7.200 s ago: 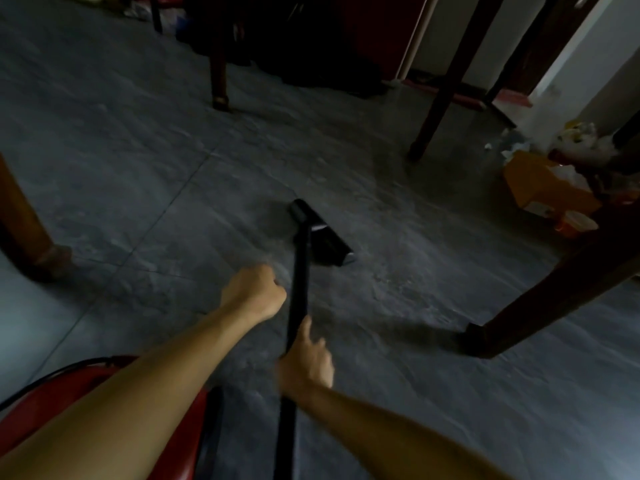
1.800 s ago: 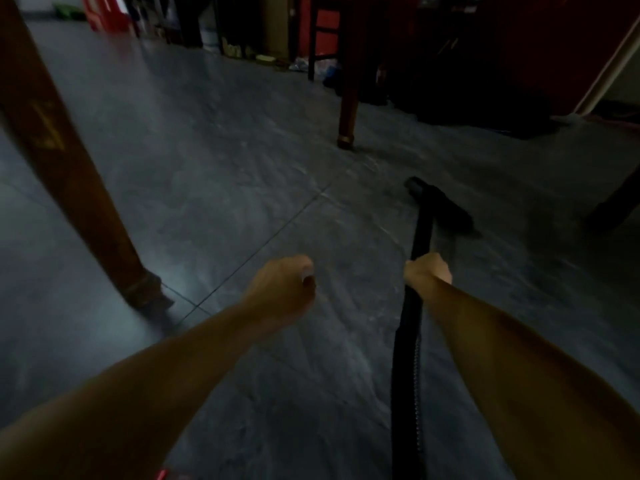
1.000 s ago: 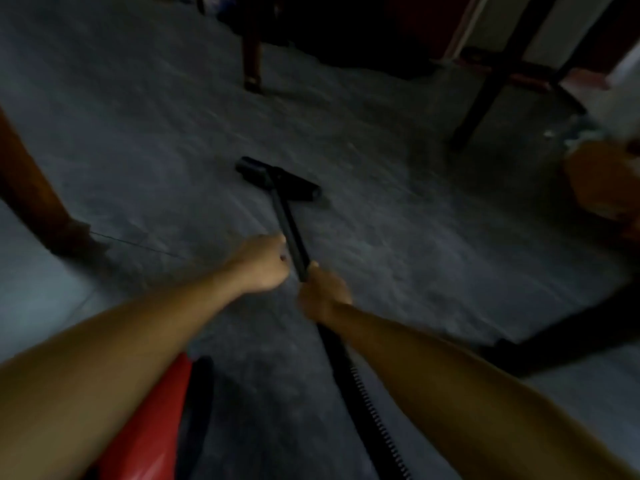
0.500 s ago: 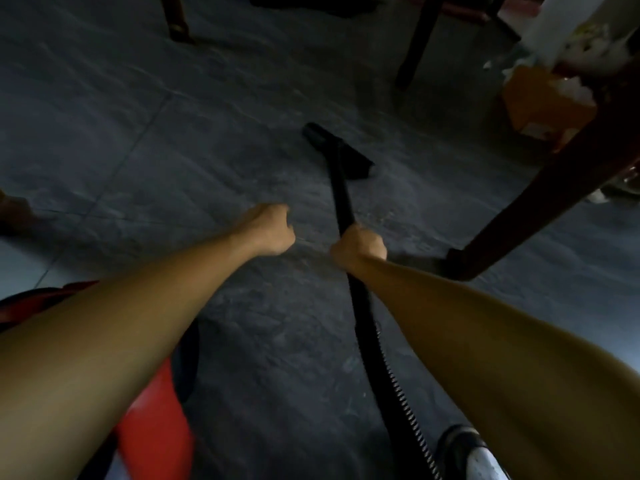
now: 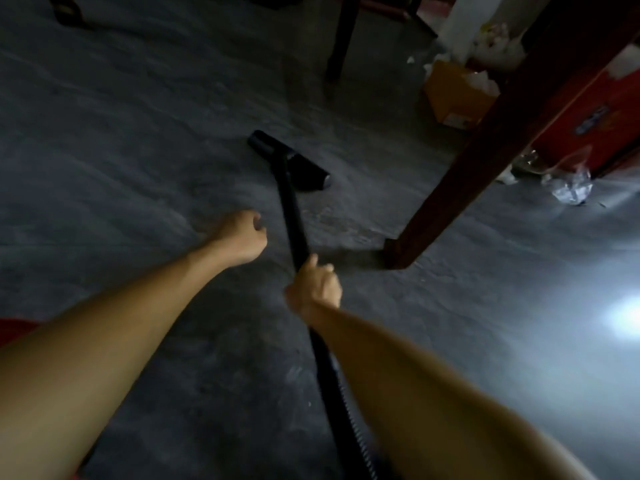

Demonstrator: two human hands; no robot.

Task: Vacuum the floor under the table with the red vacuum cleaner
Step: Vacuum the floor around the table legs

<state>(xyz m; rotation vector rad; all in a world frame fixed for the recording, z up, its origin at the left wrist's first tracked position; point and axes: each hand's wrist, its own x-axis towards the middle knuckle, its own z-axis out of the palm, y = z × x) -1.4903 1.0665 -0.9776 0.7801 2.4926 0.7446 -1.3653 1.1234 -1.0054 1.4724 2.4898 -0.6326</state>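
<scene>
My right hand (image 5: 316, 289) grips the black vacuum wand (image 5: 292, 216), which runs forward to the black floor nozzle (image 5: 304, 168) lying flat on the dark grey floor. The ribbed hose (image 5: 341, 410) trails back below my right forearm. My left hand (image 5: 244, 233) hovers to the left of the wand with its fingers curled, holding nothing. A sliver of the red vacuum body (image 5: 14, 329) shows at the left edge under my left arm.
A dark wooden table leg (image 5: 460, 174) slants down to the floor right of the nozzle. Another thin leg (image 5: 341, 36) stands further back. An orange cardboard box (image 5: 453, 95), crumpled plastic (image 5: 571, 188) and a red cabinet (image 5: 588, 112) sit at the right.
The view has swung left and down, so the table leg and box sit further right. My right hand has slid back down the wand, away from the left hand.
</scene>
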